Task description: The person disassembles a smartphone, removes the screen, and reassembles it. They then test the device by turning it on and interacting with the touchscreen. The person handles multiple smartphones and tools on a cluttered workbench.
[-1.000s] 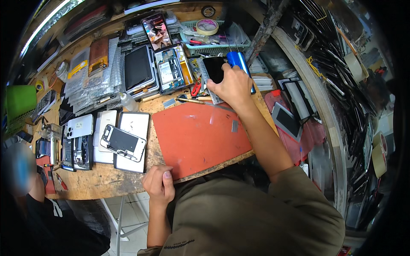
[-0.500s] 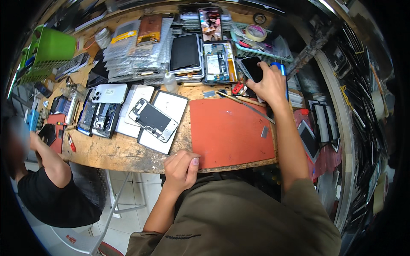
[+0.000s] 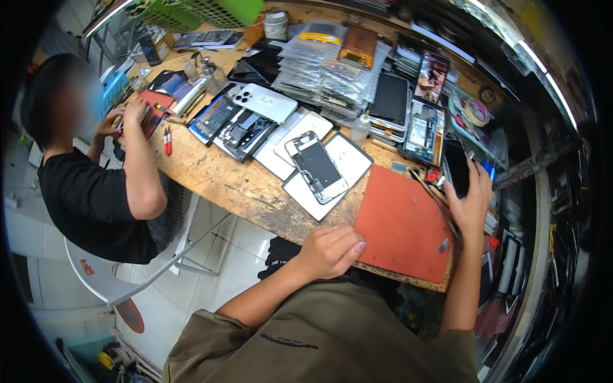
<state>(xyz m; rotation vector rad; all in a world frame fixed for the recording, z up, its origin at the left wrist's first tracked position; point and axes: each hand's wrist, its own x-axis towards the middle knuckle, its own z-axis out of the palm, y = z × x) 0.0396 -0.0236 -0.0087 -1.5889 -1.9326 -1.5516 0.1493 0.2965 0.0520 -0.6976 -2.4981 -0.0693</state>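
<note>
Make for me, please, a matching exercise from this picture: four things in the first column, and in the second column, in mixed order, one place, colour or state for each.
Column one
1. right hand
2. left hand
3. mat
4. small bottle

Column two
A. translucent, with a narrow tip
B. touching the black-screened phone
C. orange-red, lying flat on the wooden table
D. curled, at the near edge, holding no visible thing

Right pairs: 1-B, 2-D, 3-C, 4-A
</note>
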